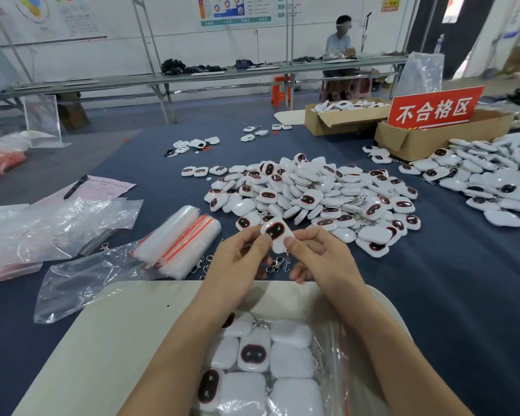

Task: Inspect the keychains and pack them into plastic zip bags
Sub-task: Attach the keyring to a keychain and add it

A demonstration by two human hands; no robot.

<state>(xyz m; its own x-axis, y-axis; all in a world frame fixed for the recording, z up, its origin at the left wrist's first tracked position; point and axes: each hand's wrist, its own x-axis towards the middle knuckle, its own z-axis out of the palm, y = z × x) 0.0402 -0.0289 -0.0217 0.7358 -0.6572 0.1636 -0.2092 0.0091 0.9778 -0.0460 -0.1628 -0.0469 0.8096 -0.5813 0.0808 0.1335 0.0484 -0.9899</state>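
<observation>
Both hands, left hand [237, 259] and right hand [321, 259], pinch one white keychain [276, 235] between curled fingers above the pile [312, 193], its metal clasp [278, 262] apparently dangling below.

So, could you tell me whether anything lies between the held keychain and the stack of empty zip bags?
Nothing blocks it. The left hand and right hand pinch the keychain; the stack of zip bags lies just left, with only loose metal clasps on the cloth between.

Left hand [236, 261], right hand [321, 261] both pinching
</observation>
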